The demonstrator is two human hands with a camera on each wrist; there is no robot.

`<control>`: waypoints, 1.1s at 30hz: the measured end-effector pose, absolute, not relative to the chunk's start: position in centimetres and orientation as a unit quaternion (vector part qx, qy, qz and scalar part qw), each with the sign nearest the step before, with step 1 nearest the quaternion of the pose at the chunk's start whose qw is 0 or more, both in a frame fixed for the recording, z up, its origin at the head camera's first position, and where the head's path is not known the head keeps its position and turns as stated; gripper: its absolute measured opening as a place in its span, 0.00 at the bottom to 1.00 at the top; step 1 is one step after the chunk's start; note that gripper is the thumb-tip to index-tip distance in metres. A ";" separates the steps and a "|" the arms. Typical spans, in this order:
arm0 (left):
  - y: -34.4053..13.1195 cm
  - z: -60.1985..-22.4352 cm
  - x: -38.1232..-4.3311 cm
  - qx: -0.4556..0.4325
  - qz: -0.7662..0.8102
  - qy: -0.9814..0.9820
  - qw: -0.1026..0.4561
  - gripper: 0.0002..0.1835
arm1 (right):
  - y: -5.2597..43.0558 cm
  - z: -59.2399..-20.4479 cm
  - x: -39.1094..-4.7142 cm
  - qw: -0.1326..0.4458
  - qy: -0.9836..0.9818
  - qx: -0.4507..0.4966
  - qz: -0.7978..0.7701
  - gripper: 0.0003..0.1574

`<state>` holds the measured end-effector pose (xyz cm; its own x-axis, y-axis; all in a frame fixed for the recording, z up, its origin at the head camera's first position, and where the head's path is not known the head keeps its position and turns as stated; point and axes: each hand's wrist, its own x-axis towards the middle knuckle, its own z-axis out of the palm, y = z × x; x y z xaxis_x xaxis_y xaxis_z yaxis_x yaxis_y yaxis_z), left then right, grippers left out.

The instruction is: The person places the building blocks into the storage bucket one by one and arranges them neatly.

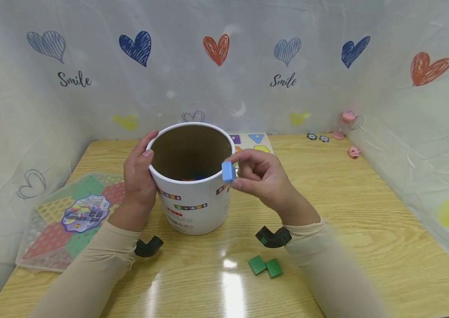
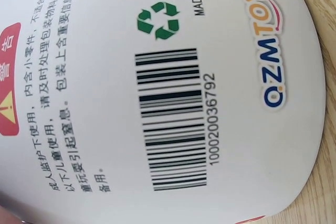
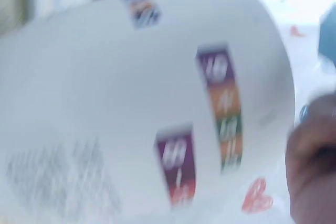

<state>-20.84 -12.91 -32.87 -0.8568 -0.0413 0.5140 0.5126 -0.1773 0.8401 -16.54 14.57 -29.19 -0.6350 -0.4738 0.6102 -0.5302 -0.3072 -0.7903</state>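
Note:
A white toy bucket [image 1: 194, 212] with printed sums on its side stands tilted toward me on the table. My left hand [image 1: 138, 176] grips its left side, thumb over the rim. Its barcode and label [image 2: 173, 119] fill the left wrist view. Between thumb and forefinger my right hand [image 1: 262, 176] pinches a light blue cube [image 1: 228, 171] at the right of the rim. Low inside the bucket, bits of red and blue pieces [image 1: 199, 179] show; the rest of the inside is hidden. Two green square blocks [image 1: 266, 266] lie touching in front of the bucket.
A clear flat case with coloured dotted panels [image 1: 73, 225] lies at the left under my forearm. Behind the bucket is a shape board [image 1: 264, 140]. Far right are two chips [image 1: 317, 137], a pink hourglass [image 1: 344, 125] and a pink pig figure [image 1: 353, 152].

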 end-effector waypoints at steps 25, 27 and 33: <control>-12.9 -33.1 -20.9 -0.184 -0.737 -0.620 0.194 0.26 | 16.8 -29.9 -15.4 -0.024 -0.704 0.476 0.526 0.15; -12.9 -33.1 -20.9 -0.185 -0.735 -0.623 0.194 0.26 | 17.3 -31.1 -15.0 -0.074 -0.725 0.498 0.470 0.15; -12.9 -33.0 -20.8 -0.191 -0.734 -0.622 0.195 0.26 | 18.1 -34.3 -13.4 -0.269 -0.803 0.463 0.261 0.16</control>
<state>-20.81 -12.91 -33.01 -0.8507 -0.0485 0.5234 0.5242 -0.1502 0.8382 -13.37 18.07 -34.26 -0.4263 -0.8842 -0.1909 -0.6037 0.4352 -0.6679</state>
